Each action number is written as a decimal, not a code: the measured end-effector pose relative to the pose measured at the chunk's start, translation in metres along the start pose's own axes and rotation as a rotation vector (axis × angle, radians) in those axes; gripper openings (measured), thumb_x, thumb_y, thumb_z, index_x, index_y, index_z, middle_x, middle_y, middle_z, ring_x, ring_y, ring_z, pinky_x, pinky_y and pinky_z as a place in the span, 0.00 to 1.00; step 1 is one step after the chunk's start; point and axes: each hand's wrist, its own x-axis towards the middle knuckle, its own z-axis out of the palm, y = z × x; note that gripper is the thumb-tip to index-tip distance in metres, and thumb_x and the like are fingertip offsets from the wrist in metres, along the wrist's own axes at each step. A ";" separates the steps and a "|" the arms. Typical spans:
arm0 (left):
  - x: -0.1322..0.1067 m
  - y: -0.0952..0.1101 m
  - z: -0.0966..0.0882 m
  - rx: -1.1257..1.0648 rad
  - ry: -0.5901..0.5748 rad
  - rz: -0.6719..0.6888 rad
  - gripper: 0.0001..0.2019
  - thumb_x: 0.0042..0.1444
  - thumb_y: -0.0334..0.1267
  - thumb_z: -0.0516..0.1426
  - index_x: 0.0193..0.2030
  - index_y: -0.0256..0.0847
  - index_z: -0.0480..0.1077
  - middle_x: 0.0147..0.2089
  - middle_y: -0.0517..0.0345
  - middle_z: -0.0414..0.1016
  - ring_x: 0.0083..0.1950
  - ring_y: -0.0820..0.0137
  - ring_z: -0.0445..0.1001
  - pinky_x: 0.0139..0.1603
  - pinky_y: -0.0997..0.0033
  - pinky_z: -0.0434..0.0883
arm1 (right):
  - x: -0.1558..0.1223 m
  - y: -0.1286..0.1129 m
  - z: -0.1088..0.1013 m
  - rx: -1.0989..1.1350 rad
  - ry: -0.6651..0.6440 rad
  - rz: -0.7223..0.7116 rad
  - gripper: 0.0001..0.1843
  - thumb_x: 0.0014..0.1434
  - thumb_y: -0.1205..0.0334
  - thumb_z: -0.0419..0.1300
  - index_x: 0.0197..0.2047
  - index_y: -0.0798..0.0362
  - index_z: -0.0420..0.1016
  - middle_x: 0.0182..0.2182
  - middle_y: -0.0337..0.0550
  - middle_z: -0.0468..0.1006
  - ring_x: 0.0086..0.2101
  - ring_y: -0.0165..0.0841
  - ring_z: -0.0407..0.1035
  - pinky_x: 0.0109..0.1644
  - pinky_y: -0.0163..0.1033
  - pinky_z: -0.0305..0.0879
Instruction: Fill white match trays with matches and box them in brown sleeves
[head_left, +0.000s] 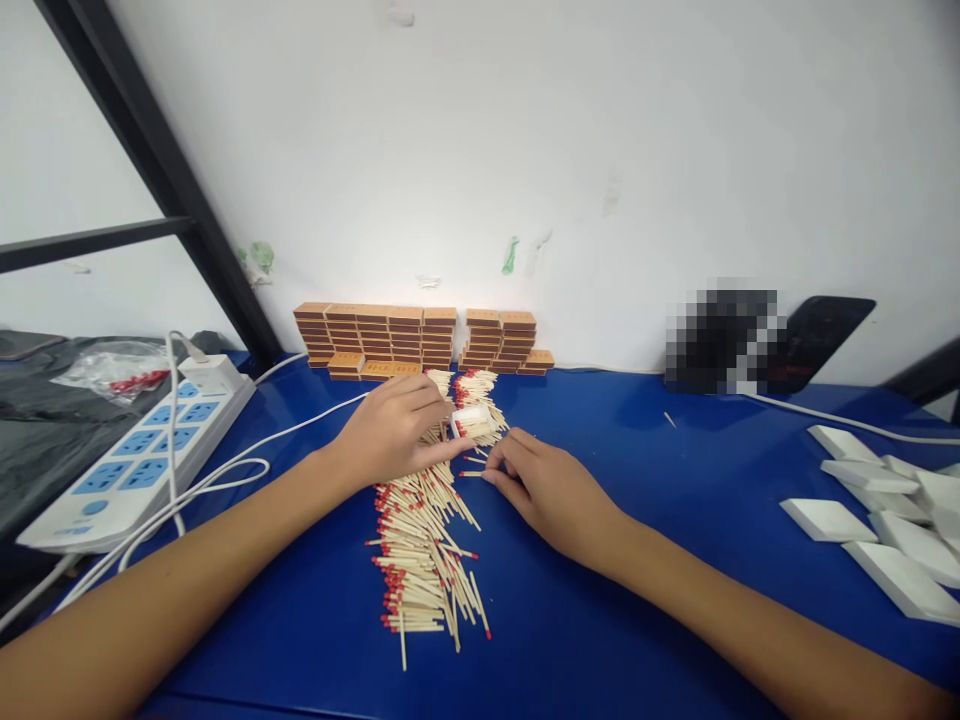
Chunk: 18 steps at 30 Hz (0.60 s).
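Observation:
A long heap of red-tipped matches (420, 550) lies on the blue table (660, 520). My left hand (394, 430) rests over the far part of the heap, fingers curled around a small white matchbox tray (472, 420) with matches in it. My right hand (547, 490) lies just right of the heap, its fingertips pinched on one or two loose matches (474, 472) near the tray. More matches (476, 390) lie beyond the tray.
Stacks of orange matchboxes (412, 340) line the white wall. A white power strip (142, 450) with cables sits at the left. Several white box trays (885, 520) lie at the right edge. A dark object (821, 340) leans against the wall.

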 end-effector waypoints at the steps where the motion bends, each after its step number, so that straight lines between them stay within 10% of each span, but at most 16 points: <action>1: 0.000 -0.001 0.000 0.001 -0.015 0.000 0.17 0.65 0.51 0.60 0.40 0.36 0.77 0.36 0.51 0.78 0.41 0.63 0.77 0.44 0.61 0.75 | 0.000 0.001 -0.001 -0.001 -0.014 -0.001 0.04 0.70 0.65 0.57 0.40 0.52 0.71 0.39 0.42 0.75 0.32 0.31 0.69 0.36 0.37 0.62; 10: 0.003 0.008 -0.001 -0.055 -0.061 0.034 0.19 0.65 0.52 0.59 0.44 0.35 0.77 0.37 0.50 0.78 0.41 0.63 0.77 0.44 0.61 0.75 | 0.001 0.015 -0.018 0.014 0.179 -0.008 0.07 0.72 0.63 0.52 0.41 0.51 0.70 0.38 0.43 0.73 0.31 0.32 0.68 0.35 0.37 0.61; 18: 0.003 0.007 -0.002 -0.035 -0.071 0.038 0.18 0.66 0.51 0.59 0.42 0.35 0.77 0.37 0.50 0.78 0.41 0.62 0.77 0.44 0.60 0.75 | 0.002 0.021 -0.031 0.054 0.075 0.003 0.09 0.71 0.59 0.53 0.40 0.51 0.72 0.36 0.42 0.74 0.31 0.31 0.66 0.35 0.38 0.61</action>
